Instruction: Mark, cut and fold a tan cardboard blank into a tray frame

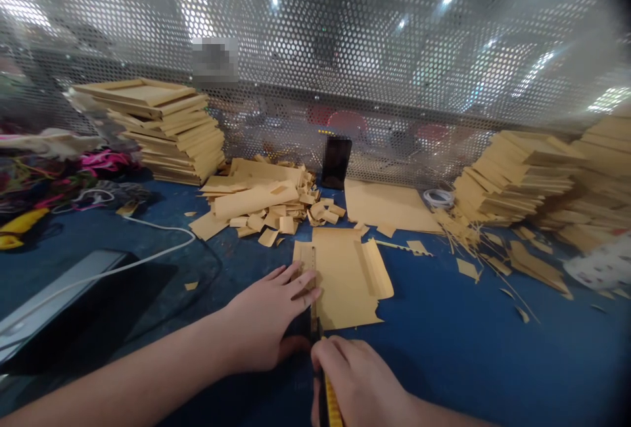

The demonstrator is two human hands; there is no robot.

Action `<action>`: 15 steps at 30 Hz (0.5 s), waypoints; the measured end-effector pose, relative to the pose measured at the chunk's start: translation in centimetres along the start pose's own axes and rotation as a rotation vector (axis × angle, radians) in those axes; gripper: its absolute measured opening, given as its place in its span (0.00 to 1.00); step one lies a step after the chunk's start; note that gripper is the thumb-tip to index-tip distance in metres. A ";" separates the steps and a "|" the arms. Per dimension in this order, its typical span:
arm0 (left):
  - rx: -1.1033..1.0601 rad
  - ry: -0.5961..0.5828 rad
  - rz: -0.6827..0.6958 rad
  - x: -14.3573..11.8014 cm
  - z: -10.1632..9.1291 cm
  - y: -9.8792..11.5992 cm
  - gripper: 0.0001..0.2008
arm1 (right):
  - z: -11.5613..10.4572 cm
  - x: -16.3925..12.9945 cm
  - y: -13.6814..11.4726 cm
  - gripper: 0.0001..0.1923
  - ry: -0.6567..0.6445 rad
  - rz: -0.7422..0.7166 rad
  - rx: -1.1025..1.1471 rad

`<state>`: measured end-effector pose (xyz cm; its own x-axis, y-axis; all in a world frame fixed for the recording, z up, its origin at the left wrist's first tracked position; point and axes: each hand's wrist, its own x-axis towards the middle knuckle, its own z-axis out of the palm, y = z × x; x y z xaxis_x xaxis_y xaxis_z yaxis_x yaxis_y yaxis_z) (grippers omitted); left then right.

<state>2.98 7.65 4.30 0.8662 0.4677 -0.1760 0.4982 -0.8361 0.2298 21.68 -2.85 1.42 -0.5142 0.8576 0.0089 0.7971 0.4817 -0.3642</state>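
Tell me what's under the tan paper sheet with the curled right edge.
Dark blue tabletop shows beside the tan paper sheet, so the sheet appears to lie on it. Whatever is directly beneath is covered; the bare left hand also hides part of the sheet's left side.

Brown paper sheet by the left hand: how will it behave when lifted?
The brown paper sheet is probably light, since its edges look thin. It likely bends easily yet keeps a crease: its right-hand flap is folded and not lying flat. The ragged lower-right corner might tear further if tugged.
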 end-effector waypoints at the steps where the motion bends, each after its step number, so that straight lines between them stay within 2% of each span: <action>1: -0.002 -0.005 -0.001 0.0 0.0 0.0 0.36 | 0.0 -0.1 0.0 0.09 -0.010 -0.001 0.016; 7: -0.012 -0.021 -0.021 0.0 -0.1 0.0 0.36 | 0.3 -0.7 -0.1 0.06 -0.030 -0.006 0.027; 12: -0.001 -0.042 -0.039 0.1 -0.1 0.1 0.37 | 0.6 -1.0 0.0 0.08 0.036 -0.007 0.046; 15: 0.015 -0.011 -0.025 0.0 0.1 0.0 0.37 | 0.2 -1.0 0.4 0.05 0.147 -0.054 0.070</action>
<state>2.98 7.62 4.20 0.8529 0.4855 -0.1922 0.5190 -0.8284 0.2106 22.41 -3.55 1.08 -0.4997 0.8503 0.1649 0.7429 0.5186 -0.4231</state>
